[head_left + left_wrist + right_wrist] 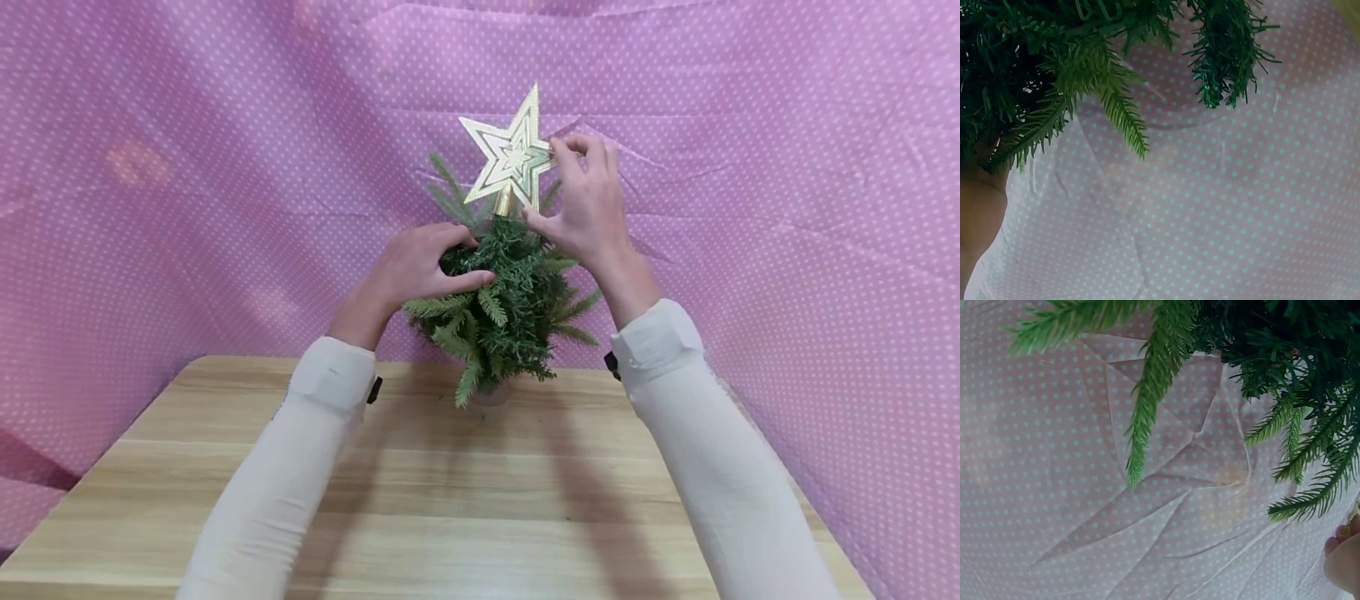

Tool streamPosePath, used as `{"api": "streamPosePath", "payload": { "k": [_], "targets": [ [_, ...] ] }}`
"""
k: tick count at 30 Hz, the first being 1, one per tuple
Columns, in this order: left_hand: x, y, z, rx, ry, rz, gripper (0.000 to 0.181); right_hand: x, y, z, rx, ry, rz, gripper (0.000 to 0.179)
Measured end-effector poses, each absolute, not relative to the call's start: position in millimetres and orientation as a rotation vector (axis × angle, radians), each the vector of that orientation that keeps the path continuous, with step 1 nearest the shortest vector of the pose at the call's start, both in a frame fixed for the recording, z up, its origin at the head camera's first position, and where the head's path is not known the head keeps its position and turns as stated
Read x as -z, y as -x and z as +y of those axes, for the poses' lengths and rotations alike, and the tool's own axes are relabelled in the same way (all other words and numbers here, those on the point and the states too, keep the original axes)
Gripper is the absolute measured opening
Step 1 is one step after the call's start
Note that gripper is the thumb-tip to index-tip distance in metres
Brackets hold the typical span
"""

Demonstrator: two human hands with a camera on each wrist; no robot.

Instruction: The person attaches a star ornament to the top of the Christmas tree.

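Observation:
A small artificial Christmas tree (517, 292) stands at the table's far edge, its base partly hidden by branches. On its top sits a gold star tree topper (516, 157), leaning slightly, with its socket over the tip. My right hand (588, 200) holds the star's right side, fingertips at one point and thumb near the lower one. With thumb and fingers around the upper branches, my left hand (420, 262) grips the tree from the left. Green branches (1085, 69) fill the top of the left wrist view. In the right wrist view, the right hand (1344, 556) shows only at the edge.
The wooden table (480, 517) carries the tree and shadows of both arms. A pink polka-dot cloth (262, 167) hangs close behind the tree and along both sides, with creases near the right hand.

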State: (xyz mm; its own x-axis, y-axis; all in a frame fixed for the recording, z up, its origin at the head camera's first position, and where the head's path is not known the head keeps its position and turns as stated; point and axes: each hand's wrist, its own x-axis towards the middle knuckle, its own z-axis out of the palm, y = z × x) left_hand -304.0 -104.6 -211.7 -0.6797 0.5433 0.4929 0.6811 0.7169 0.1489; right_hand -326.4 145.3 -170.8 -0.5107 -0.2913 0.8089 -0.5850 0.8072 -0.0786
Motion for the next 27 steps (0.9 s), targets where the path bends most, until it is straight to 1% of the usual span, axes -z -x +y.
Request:
{"api": "streamPosePath", "payload": {
  "k": [4,8,15,27],
  "targets": [
    [214.1,305.9,-105.2,0.519,0.980,-2.462,0.054,175.0,327.8,146.3,-0.442,-0.660,-2.089,0.081],
    [216.1,306.3,-107.7,0.572,0.963,-2.407,0.053,175.3,325.9,149.3,-0.489,-0.654,-2.086,0.081],
    [215.2,303.4,-111.6,0.571,0.875,-2.373,0.054,174.1,320.9,159.7,-0.671,-0.554,-2.085,0.068],
    [214.8,300.9,-124.8,0.589,0.840,-2.360,0.055,187.0,315.8,173.7,-0.627,-0.595,-2.064,0.057]
  ]
}}
